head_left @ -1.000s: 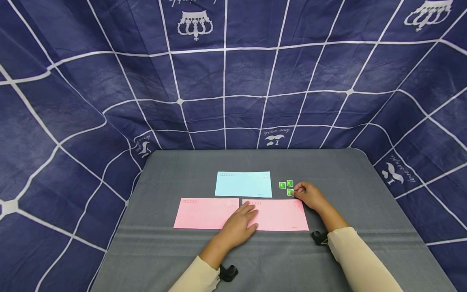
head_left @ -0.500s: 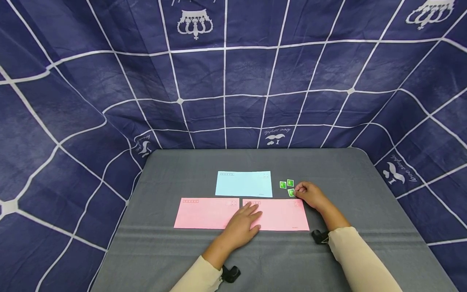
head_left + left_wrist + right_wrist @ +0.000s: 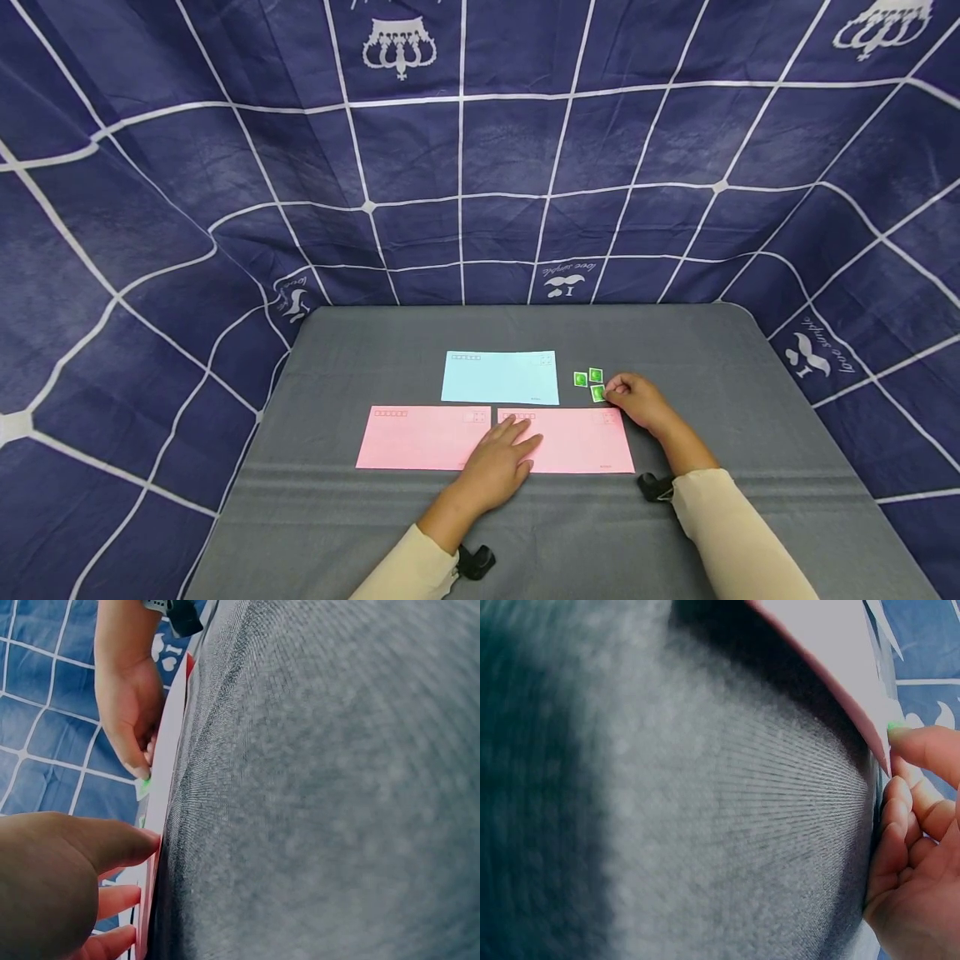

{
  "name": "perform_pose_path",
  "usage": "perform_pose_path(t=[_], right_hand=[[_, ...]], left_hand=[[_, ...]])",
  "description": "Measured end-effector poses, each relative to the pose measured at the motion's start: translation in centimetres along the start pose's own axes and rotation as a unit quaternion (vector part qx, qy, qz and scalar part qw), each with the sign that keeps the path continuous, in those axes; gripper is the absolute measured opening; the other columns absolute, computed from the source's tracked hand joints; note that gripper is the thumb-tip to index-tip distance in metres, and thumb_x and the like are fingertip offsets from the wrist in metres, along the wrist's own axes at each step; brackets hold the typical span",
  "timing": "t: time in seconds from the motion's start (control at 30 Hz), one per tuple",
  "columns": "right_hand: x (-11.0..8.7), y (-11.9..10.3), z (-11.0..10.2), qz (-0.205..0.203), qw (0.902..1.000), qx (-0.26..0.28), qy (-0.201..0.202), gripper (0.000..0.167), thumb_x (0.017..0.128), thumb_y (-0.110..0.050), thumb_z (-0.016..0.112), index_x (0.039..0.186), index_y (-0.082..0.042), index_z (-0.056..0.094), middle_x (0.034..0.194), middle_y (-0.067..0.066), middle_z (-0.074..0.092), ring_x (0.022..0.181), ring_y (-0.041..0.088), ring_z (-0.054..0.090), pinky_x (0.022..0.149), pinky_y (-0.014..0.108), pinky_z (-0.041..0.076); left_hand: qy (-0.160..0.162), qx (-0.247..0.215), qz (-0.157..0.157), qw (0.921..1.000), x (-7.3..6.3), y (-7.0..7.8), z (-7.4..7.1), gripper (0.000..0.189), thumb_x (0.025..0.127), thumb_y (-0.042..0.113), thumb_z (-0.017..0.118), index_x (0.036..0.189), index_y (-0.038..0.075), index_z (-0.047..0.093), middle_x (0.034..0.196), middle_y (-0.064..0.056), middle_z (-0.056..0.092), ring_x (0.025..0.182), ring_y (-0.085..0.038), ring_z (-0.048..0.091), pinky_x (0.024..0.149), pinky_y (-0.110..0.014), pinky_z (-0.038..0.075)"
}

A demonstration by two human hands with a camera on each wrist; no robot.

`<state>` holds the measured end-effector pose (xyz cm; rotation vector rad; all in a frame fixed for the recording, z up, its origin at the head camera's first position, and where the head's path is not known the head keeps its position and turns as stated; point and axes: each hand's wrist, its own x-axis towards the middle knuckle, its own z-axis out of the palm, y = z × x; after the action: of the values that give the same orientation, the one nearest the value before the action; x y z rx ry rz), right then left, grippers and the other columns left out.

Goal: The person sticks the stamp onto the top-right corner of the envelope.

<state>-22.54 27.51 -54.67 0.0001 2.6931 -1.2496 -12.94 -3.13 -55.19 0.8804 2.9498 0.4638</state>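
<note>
Two pink envelopes (image 3: 420, 442) lie side by side on the grey cloth, with a light blue envelope (image 3: 499, 379) behind them. My left hand (image 3: 493, 467) rests with spread fingers across the inner edges of the pink pair, mostly on the right one (image 3: 581, 446). To the right of the blue envelope is a small cluster of green stamps (image 3: 596, 375) with white borders. At the nearest stamp (image 3: 597, 393), my right hand (image 3: 639, 402) pinches the right edge with thumb and fingertips. Green shows at the thumb tip in the right wrist view.
A grey cloth (image 3: 360, 333) covers the table. Dark blue curtains (image 3: 510, 150) with white grid lines rise at the back and both sides. Each wrist carries a black device (image 3: 476, 562) on its inner side.
My left hand has shifted slightly right over the pink envelopes and its fingers have spread. The stamp at my right fingertips tilted a little and sits slightly farther from the pink envelope.
</note>
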Motion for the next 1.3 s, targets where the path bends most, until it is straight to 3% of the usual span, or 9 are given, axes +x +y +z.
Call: perform_pose_path(t=[0.47, 0.77, 1.3], right_hand=[[-0.2, 0.1, 0.1, 0.019, 0.9992, 0.027, 0.021, 0.017, 0.095, -0.016, 0.065, 0.102, -0.001, 0.066, 0.087, 0.001, 0.061, 0.079, 0.009, 0.053, 0.072, 0.022, 0.043], [-1.0, -0.4, -0.3, -0.001, 0.9978, 0.063, 0.017, 0.021, 0.096, -0.017, 0.064, 0.105, 0.002, 0.065, 0.089, 0.002, 0.065, 0.079, 0.004, 0.054, 0.073, 0.020, 0.044], [-1.9, -1.0, -0.6, -0.019, 0.9959, 0.087, -0.013, 0.017, 0.098, -0.012, 0.061, 0.104, 0.004, 0.063, 0.087, 0.009, 0.063, 0.077, 0.013, 0.057, 0.069, 0.025, 0.048]], left_hand=[[-0.002, -0.003, 0.000, 1.0000, -0.1, 0.1, -0.2, 0.045, 0.100, 0.033, 0.060, 0.144, 0.026, 0.058, 0.158, -0.004, 0.047, 0.150, -0.029, 0.038, 0.122, -0.045, 0.033], [-0.008, -0.005, -0.002, 1.0000, -0.2, 0.2, -0.3, 0.046, 0.100, 0.034, 0.060, 0.145, 0.025, 0.058, 0.158, -0.004, 0.046, 0.150, -0.029, 0.038, 0.123, -0.045, 0.032], [-0.002, -0.006, -0.004, 1.0000, 0.1, 0.3, -0.2, 0.047, 0.097, 0.039, 0.063, 0.142, 0.025, 0.060, 0.158, -0.005, 0.047, 0.150, -0.031, 0.038, 0.122, -0.048, 0.033]])
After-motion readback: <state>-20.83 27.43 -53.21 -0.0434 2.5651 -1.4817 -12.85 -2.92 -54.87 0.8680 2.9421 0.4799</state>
